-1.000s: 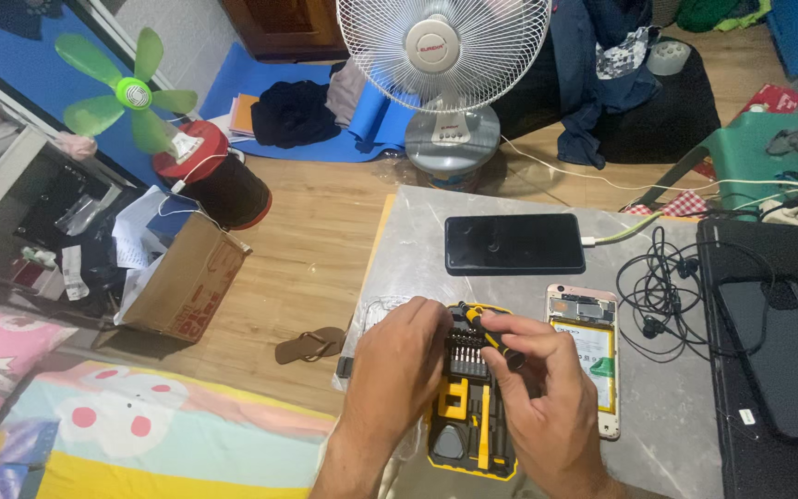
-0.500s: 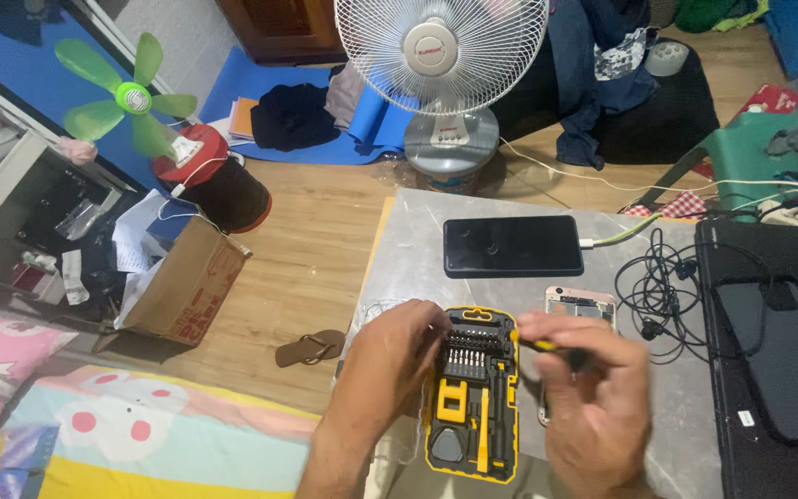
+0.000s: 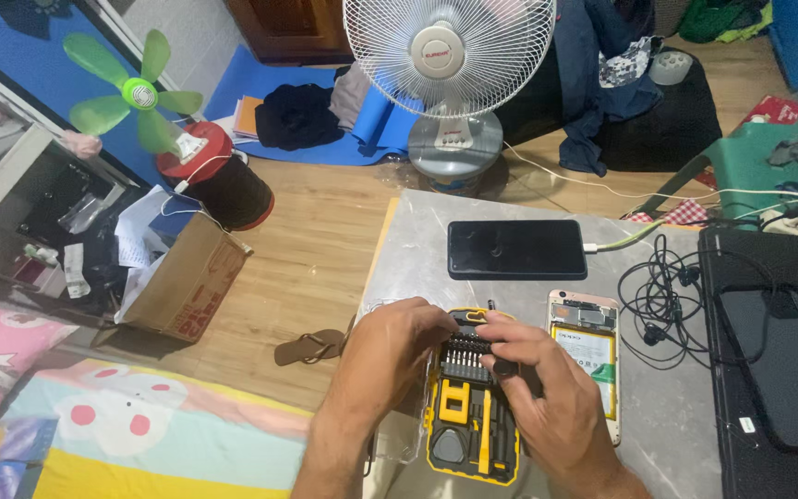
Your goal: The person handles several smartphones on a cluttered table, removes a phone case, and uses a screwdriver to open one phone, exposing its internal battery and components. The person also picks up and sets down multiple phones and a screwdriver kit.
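My left hand (image 3: 390,356) curls loosely on the upper left edge of the yellow-and-black plastic tool kit (image 3: 471,407), gripping nothing I can make out. My right hand (image 3: 542,393) lies over its row of metal bits; whether it pinches one I cannot tell. The opened phone (image 3: 586,356) lies at three o'clock of the kit, on the smooth grey table (image 3: 417,240).

Home room: standing fan (image 3: 450,65), clothes (image 3: 299,115), bedding (image 3: 122,425).
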